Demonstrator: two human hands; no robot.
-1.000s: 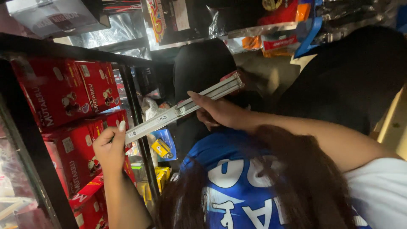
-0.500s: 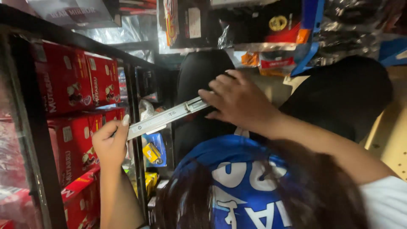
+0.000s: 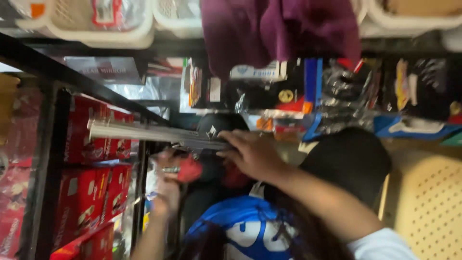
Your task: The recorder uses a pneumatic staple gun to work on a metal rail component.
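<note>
My right hand [image 3: 250, 155] grips the right end of a long, flat silver-grey strip [image 3: 144, 132], which lies almost level in front of the shelves and points left. My left hand [image 3: 167, 185] is raised just below the strip, apart from it, and is closed on a small red thing [image 3: 190, 169]. The view is blurred, so I cannot tell what the red thing is. My blue top with white print [image 3: 240, 228] and my long dark hair fill the bottom middle.
A black metal shelf frame [image 3: 48, 159] at the left holds stacked red boxes [image 3: 89, 192]. Packets hang in a row [image 3: 308, 91] above, under pale baskets [image 3: 96, 21] and a purple cloth [image 3: 284, 29]. A black rounded thing [image 3: 349, 161] and a cream perforated panel [image 3: 428, 202] are at the right.
The strip has swung from a slant to nearly level and risen. My left hand has let go of its lower end and now holds a small red thing. The view has tilted upward.
</note>
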